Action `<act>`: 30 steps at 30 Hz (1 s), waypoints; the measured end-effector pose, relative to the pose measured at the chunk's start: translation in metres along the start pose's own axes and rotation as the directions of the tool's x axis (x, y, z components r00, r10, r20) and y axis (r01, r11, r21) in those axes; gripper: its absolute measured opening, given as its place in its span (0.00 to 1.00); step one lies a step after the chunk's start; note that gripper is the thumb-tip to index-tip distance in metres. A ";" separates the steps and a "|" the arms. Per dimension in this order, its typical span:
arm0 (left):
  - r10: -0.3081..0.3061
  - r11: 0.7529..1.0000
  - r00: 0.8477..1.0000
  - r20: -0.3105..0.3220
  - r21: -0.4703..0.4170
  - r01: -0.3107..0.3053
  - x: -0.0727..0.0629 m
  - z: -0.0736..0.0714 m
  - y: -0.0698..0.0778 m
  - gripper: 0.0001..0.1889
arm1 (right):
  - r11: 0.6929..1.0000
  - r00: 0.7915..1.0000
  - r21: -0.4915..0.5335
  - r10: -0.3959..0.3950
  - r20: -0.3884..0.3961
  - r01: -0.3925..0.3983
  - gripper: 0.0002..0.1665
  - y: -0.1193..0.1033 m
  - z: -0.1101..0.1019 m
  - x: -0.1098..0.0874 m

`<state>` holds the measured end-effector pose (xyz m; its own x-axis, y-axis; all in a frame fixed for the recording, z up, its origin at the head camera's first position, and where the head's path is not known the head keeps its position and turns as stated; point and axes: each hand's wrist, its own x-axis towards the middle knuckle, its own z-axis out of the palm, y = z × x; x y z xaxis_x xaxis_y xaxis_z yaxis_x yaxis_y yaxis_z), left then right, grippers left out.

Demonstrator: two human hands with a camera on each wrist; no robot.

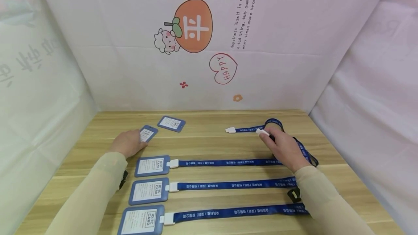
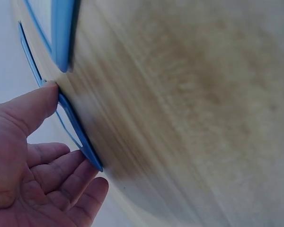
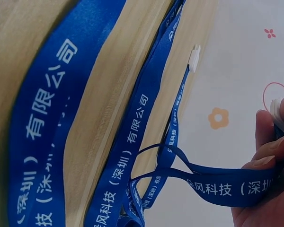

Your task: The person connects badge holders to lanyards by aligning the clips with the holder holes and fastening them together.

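Observation:
My left hand (image 1: 127, 143) holds a blue-framed ID card holder (image 1: 148, 131) at the back left, thumb on one edge and fingertips on the other in the left wrist view. A second loose card holder (image 1: 171, 123) lies just behind it. On the right, my right hand (image 1: 287, 148) pinches a blue lanyard near its white plastic clip (image 1: 262, 132). The strap (image 3: 227, 189) of that lanyard loops below my fingers in the right wrist view. Beyond that hand lies another lanyard (image 1: 249, 130) with a white clip (image 1: 230, 130).
Nearer the front, three card holders lie in a column, the back one (image 1: 152, 166) above the middle (image 1: 148, 191) and front (image 1: 142, 220) ones. Each joins a blue lanyard stretched rightward across the wooden table (image 1: 202, 144). Printed white cloth (image 1: 130, 64) hangs behind and at both sides.

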<state>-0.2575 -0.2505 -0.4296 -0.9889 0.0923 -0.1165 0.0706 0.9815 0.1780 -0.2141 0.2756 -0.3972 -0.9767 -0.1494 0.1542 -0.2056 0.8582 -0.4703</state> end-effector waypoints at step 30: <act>-0.070 0.986 0.997 -0.013 -0.151 0.067 -0.006 -0.001 0.009 0.45 | 0.999 1.000 -0.027 -0.027 -0.010 0.027 0.31 0.004 0.003 -0.001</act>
<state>-0.2508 -0.2427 -0.4268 -0.9930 0.0216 -0.1158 -0.0161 0.9489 0.3151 -0.2142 0.2781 -0.4018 -0.9701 -0.1674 0.1757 -0.2298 0.8670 -0.4421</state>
